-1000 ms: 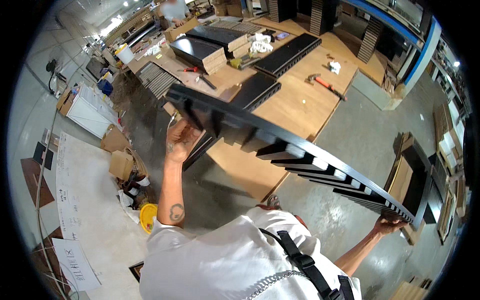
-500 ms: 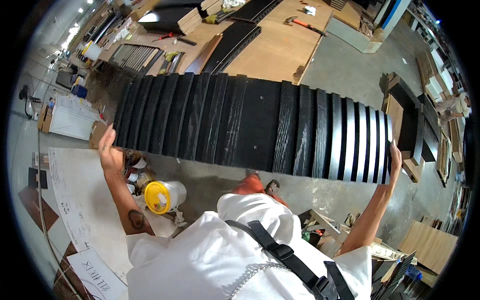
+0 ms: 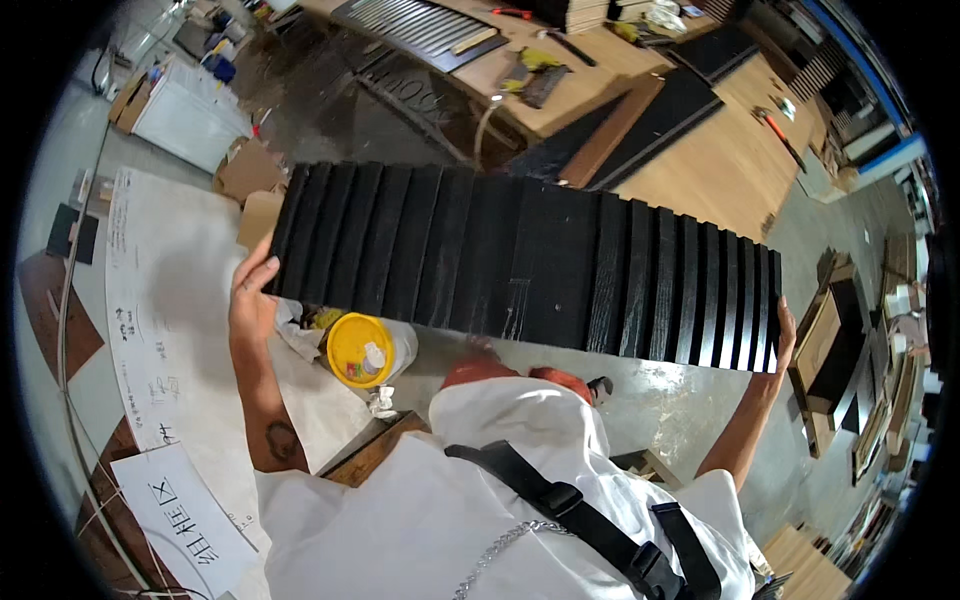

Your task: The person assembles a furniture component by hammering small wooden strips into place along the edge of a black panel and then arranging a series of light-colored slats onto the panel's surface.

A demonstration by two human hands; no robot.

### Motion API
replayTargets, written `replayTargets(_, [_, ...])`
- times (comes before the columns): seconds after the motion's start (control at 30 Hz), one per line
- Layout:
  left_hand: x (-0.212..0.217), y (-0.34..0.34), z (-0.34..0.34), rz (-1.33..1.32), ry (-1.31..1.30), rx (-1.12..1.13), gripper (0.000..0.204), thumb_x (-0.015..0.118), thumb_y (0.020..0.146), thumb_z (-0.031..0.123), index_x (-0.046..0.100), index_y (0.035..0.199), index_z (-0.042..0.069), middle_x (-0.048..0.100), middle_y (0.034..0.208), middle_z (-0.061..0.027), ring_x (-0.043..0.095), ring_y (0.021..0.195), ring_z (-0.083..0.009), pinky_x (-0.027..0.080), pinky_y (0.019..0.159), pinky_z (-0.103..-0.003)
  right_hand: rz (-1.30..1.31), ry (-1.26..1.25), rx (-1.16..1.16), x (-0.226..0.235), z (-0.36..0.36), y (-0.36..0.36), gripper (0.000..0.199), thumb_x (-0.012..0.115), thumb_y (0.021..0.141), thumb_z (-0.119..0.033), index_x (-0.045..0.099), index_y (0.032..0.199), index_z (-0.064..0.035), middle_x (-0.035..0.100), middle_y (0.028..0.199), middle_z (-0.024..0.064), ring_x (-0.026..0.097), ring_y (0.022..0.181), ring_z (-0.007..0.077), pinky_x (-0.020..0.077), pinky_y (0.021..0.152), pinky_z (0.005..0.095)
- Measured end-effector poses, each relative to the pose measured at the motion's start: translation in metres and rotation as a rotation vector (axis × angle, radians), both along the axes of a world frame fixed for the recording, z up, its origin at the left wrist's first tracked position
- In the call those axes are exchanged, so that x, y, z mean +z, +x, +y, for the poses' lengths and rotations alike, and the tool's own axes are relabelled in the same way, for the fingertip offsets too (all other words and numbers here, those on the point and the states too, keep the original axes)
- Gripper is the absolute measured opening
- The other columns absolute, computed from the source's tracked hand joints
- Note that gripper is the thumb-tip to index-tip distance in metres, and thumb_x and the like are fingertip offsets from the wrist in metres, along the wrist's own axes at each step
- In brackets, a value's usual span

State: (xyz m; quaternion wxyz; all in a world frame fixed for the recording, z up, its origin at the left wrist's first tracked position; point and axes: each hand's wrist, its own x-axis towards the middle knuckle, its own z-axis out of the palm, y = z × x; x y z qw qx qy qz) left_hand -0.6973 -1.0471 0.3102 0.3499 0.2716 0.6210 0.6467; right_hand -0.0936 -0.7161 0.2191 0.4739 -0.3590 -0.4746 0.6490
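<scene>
A long black slatted wooden panel (image 3: pixel 555 265) stretches across the middle of the view, held up in front of my body. Raised strips run across its face, with a wider flat band near the centre. My left hand (image 3: pixel 254 288) grips its left end, fingers on the edge. At the opposite end my right hand (image 3: pixel 786 335) clasps the edge, most of its fingers hidden behind the panel. The panel tilts slightly, its right end lower in the picture.
Beyond the panel stands a wooden workbench (image 3: pixel 690 190) with black boards, a brown strip (image 3: pixel 612 130), a slatted panel (image 3: pixel 425 30) and an orange-handled hammer (image 3: pixel 783 136). A yellow-lidded bucket (image 3: pixel 358 350) sits on the floor by my left arm. Dark frames (image 3: pixel 840 350) lie at right.
My body has turned to the left, still carrying the black panel in both hands. The workbench has shifted rightward in view, and the bucket now appears nearer the panel's underside.
</scene>
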Motion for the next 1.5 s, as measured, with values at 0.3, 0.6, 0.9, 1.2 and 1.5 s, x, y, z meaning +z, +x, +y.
replayTargets(0.3, [0.020, -0.170, 0.002, 0.210, 0.134, -0.027, 0.058, 0.046, 0.091, 0.008, 0.031, 0.143, -0.011, 0.040, 0.145, -0.0197, 0.040, 0.135, -0.0252, 0.031, 0.111, -0.035, 0.074, 0.146, -0.428, -0.070, 0.007, -0.126, 0.037, 0.045, 0.100, -0.026, 0.060, 0.124, -0.0008, 0.066, 0.113, 0.0131, 0.067, 0.096, 0.0194, 0.0551, 0.080, 0.0286])
replayTargets(0.6, [-0.019, -0.341, 0.041, 0.072, 0.244, -0.125, 0.052, 0.049, 0.098, 0.017, 0.036, 0.142, -0.008, 0.039, 0.147, -0.0154, 0.040, 0.134, -0.0241, 0.030, 0.111, -0.034, 0.187, 0.166, -0.473, -0.044, 0.020, -0.273, 0.050, 0.045, 0.099, -0.034, 0.050, 0.132, 0.0036, 0.061, 0.122, 0.0163, 0.061, 0.110, 0.0247, 0.0478, 0.096, 0.0358])
replayTargets(0.9, [-0.062, -0.503, 0.095, -0.482, 0.699, -0.155, 0.064, 0.038, 0.101, 0.047, 0.038, 0.143, -0.001, 0.042, 0.146, -0.0147, 0.043, 0.131, -0.0296, 0.032, 0.111, -0.044, 0.266, 0.156, -0.503, -0.014, 0.041, -0.454, 0.059, 0.042, 0.099, -0.041, 0.045, 0.135, 0.0054, 0.056, 0.127, 0.0184, 0.057, 0.115, 0.0266, 0.0436, 0.101, 0.0370])
replayTargets(1.2, [-0.002, -0.564, 0.210, -0.899, 1.028, -0.170, 0.061, 0.045, 0.097, 0.050, 0.052, 0.131, 0.000, 0.054, 0.134, -0.0148, 0.051, 0.122, -0.0308, 0.039, 0.105, -0.047, 0.304, 0.190, -0.495, 0.018, 0.050, -0.620, 0.067, 0.039, 0.098, -0.047, 0.041, 0.137, 0.0073, 0.052, 0.133, 0.0205, 0.053, 0.121, 0.0286, 0.0393, 0.106, 0.0382])
replayTargets(1.5, [-0.028, -0.670, 0.320, -0.670, 0.674, -0.203, 0.059, 0.045, 0.097, 0.048, 0.052, 0.130, -0.001, 0.055, 0.130, -0.0144, 0.053, 0.118, -0.0293, 0.041, 0.103, -0.046, 0.326, 0.221, -0.539, 0.075, 0.011, -0.749, 0.076, 0.036, 0.098, -0.054, 0.036, 0.140, 0.0091, 0.047, 0.138, 0.0226, 0.049, 0.127, 0.0306, 0.0350, 0.111, 0.0393])
